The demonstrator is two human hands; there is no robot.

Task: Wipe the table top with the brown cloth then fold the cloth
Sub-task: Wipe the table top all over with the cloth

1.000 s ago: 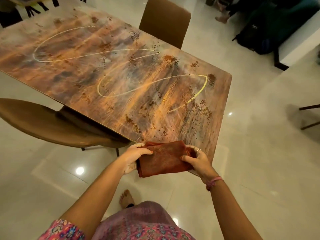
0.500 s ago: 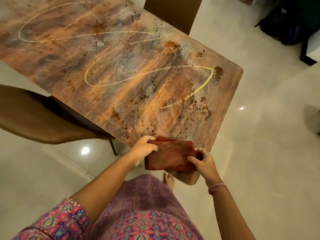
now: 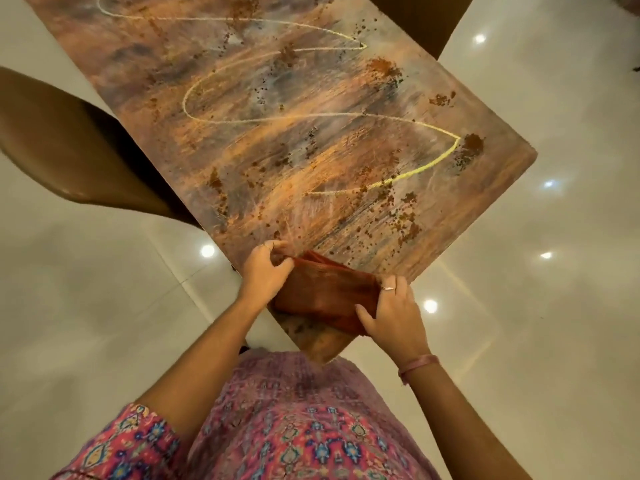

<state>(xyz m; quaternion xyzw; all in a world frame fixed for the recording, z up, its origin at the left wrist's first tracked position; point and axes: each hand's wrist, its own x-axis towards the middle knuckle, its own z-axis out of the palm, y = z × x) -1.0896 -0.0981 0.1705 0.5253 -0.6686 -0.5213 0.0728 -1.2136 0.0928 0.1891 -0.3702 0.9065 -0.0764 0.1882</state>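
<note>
The floor (image 3: 554,306) was the biggest thing, pale and shiny, with small bright spots of light on it. Next came the table (image 3: 311,133), a big flat top painted in streaks of orange, brown and grey, with a thin yellow line looping across it and dark rusty dots scattered about. One corner of the table pointed toward the person. A brown chair (image 3: 69,143) sat at the left side of the table, with its seat partly tucked under the edge, and a second brown chair (image 3: 419,19) showed at the far side near the top. The person stood at the near corner in a pink dress (image 3: 294,427) with blue and red patterns. Both arms reached forward to the corner. The brown cloth (image 3: 325,292) lay on that near corner of the table, folded up into a thick little bundle, with part of it hanging just past the table edge. The left hand (image 3: 265,271) was at the left end of the cloth, and its fingers were curled and pinching the far left corner of the fold. The right hand (image 3: 391,313) gripped the right end, with the thumb on top of the cloth and the fingers wrapped over its edge. A pink band (image 3: 417,365) went around the right wrist. The smallest thing was a thin ring (image 3: 388,287) on one finger of the right hand.
</note>
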